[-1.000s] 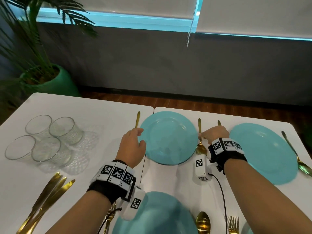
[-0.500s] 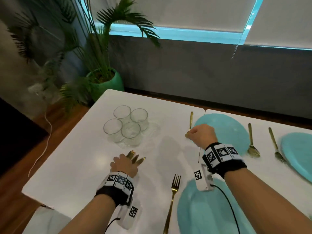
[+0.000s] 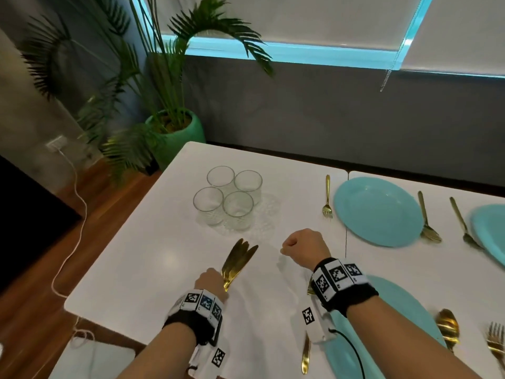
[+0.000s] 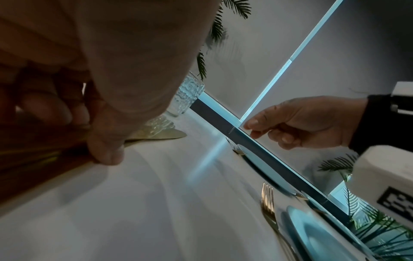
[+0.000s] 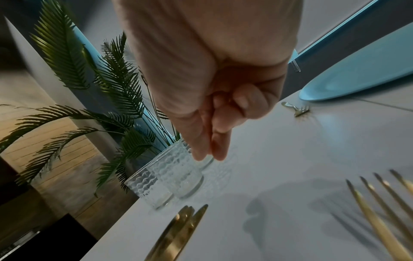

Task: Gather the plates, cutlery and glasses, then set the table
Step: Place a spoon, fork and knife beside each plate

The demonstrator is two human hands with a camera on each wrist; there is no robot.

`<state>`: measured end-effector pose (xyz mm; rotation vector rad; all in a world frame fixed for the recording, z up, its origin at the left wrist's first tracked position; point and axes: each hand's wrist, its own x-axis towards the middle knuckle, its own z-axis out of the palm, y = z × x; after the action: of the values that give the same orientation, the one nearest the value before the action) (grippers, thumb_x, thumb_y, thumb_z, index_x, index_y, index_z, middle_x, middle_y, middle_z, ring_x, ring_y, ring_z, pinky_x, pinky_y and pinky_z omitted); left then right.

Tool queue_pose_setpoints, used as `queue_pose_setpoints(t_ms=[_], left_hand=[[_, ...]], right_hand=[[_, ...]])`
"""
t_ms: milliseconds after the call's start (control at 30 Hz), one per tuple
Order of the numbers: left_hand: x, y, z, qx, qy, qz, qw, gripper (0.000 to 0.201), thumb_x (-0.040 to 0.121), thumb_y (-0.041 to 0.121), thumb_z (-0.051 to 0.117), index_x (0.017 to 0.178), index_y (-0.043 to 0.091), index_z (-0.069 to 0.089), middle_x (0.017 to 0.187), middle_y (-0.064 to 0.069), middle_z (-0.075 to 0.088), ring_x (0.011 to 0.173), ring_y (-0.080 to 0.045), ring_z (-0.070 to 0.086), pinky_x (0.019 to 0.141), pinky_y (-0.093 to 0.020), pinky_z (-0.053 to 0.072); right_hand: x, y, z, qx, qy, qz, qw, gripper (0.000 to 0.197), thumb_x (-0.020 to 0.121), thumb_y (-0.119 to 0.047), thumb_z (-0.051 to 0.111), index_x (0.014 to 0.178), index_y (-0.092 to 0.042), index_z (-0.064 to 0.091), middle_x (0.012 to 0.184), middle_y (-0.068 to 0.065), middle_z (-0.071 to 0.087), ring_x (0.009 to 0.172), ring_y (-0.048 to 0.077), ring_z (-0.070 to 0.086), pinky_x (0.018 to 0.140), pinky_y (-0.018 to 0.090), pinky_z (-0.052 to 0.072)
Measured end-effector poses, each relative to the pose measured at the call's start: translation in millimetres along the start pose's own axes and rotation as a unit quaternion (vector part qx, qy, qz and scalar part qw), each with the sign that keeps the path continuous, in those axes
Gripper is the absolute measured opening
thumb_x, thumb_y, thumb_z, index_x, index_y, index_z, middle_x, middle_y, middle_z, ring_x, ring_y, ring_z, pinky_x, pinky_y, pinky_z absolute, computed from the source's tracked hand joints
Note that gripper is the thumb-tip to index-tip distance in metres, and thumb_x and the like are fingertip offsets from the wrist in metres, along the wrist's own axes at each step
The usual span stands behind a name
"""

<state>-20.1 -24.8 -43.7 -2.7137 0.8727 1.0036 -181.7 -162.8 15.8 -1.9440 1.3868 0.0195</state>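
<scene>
Evidently the place settings were partly laid: plates, forks and spoons were out, while the gold knives point(image 3: 237, 261) lay bunched in one stack and the four glasses point(image 3: 228, 201) stood clustered together, touching, just beyond the knives' tips. That grouping reads as a supply point, from which pieces could be drawn one at a time for each setting. Taking the knives as the landmark, a fork point(image 3: 326, 199) lay well to their right beside a far blue plate point(image 3: 378, 212), and a nearer blue plate point(image 3: 401, 313) sat to their right at the near tabletop point(image 3: 153, 258) edge.

The left hand point(image 3: 211, 283) was at the handle end of the knives, fingers curled down over the handles; the left wrist view showed thumb point(image 4: 107, 151) and fingers closing on the stack, judged a grip. The right hand point(image 3: 303, 248) hovered to the right of the knives, above the tabletop, fingers curled loosely with nothing held, thumb and fingertips point(image 5: 212, 151) near together.
</scene>
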Motion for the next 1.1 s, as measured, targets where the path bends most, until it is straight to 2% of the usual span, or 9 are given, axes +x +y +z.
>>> queue_pose_setpoints(t_ms=[233, 533, 667, 700, 767, 833, 900, 1000, 1100], left_hand=[[-12, 1, 12, 0.056, 0.05, 0.031, 0.997, 0.033, 0.097, 0.026, 0.045, 0.126, 0.009, 0.042, 0.133, -0.008, 0.048, 0.125, -0.021, 0.048, 0.102, -0.027, 0.038], [-18, 10, 12, 0.021, 0.067, 0.051, 0.996, 0.028, 0.097, 0.011, 0.04, 0.124, 0.004, 0.043, 0.131, -0.011, 0.052, 0.123, -0.022, 0.052, 0.1, -0.027, 0.04], [-19, 8, 18, 0.025, 0.07, 0.077, 0.994, 0.03, 0.099, 0.006, 0.031, 0.126, 0.002, 0.043, 0.11, -0.006, 0.055, 0.123, -0.024, 0.05, 0.101, -0.028, 0.038], [-20, 7, 19, 0.022, 0.07, 0.083, 0.994, 0.03, 0.099, 0.006, 0.029, 0.125, 0.002, 0.043, 0.113, -0.008, 0.055, 0.122, -0.024, 0.05, 0.1, -0.028, 0.038], [-22, 5, 19, 0.004, 0.067, 0.097, 0.993, 0.028, 0.1, 0.008, 0.03, 0.123, 0.002, 0.045, 0.125, -0.012, 0.055, 0.12, -0.024, 0.053, 0.098, -0.027, 0.039], [-25, 3, 19, -0.046, 0.023, 0.122, 0.991, 0.027, 0.1, 0.013, 0.033, 0.12, 0.003, 0.049, 0.122, -0.013, 0.058, 0.112, -0.026, 0.056, 0.091, -0.028, 0.042], [-29, 7, 18, -0.161, -0.053, 0.156, 0.973, 0.022, 0.098, 0.018, 0.04, 0.11, 0.008, 0.055, 0.105, -0.012, 0.061, 0.092, -0.024, 0.058, 0.08, -0.031, 0.043], [-43, 23, 17, -0.378, -0.152, 0.169, 0.898, 0.017, 0.094, 0.009, 0.046, 0.085, 0.011, 0.06, 0.07, -0.006, 0.052, 0.06, -0.016, 0.045, 0.061, -0.028, 0.035], [-59, 37, 13, -0.442, -0.181, 0.172, 0.862, 0.023, 0.094, 0.005, 0.043, 0.081, 0.009, 0.061, 0.052, 0.001, 0.044, 0.044, -0.009, 0.037, 0.047, -0.022, 0.028]], right_hand=[[-17, 20, 11, -0.004, -0.003, 0.021, 1.0, 0.016, 0.084, -0.026, 0.067, 0.094, -0.016, 0.075, 0.103, -0.001, 0.073, 0.1, 0.015, 0.064, 0.088, 0.025, 0.051], [-20, 27, 10, -0.009, -0.008, 0.031, 0.999, 0.015, 0.084, -0.023, 0.066, 0.095, -0.016, 0.074, 0.105, 0.0, 0.071, 0.101, 0.017, 0.064, 0.091, 0.03, 0.053], [-26, 31, 14, -0.009, -0.013, 0.03, 0.999, 0.015, 0.084, -0.024, 0.066, 0.094, -0.016, 0.074, 0.105, 0.0, 0.071, 0.1, 0.016, 0.064, 0.09, 0.029, 0.053], [-29, 32, 17, -0.009, -0.017, 0.03, 0.999, 0.015, 0.084, -0.024, 0.066, 0.094, -0.016, 0.074, 0.104, 0.0, 0.072, 0.1, 0.016, 0.065, 0.09, 0.029, 0.053], [-35, 34, 23, 0.002, -0.026, 0.03, 0.999, 0.016, 0.084, -0.023, 0.066, 0.094, -0.014, 0.075, 0.101, 0.001, 0.072, 0.094, 0.016, 0.065, 0.086, 0.028, 0.054], [-41, 33, 31, 0.045, -0.05, 0.032, 0.997, 0.016, 0.084, -0.021, 0.067, 0.093, -0.01, 0.074, 0.092, 0.002, 0.071, 0.075, 0.014, 0.063, 0.076, 0.028, 0.056], [-49, 31, 39, 0.094, -0.081, 0.041, 0.991, 0.02, 0.085, -0.024, 0.067, 0.093, -0.007, 0.074, 0.082, 0.001, 0.068, 0.058, 0.011, 0.055, 0.063, 0.025, 0.053], [-57, 27, 43, 0.139, -0.113, 0.041, 0.983, 0.025, 0.087, -0.033, 0.063, 0.092, -0.011, 0.073, 0.078, -0.003, 0.068, 0.053, 0.01, 0.053, 0.058, 0.022, 0.049], [-61, 25, 36, 0.203, -0.11, 0.044, 0.972, 0.021, 0.09, -0.031, 0.061, 0.098, -0.015, 0.071, 0.077, -0.008, 0.066, 0.052, 0.006, 0.05, 0.05, 0.017, 0.043]])
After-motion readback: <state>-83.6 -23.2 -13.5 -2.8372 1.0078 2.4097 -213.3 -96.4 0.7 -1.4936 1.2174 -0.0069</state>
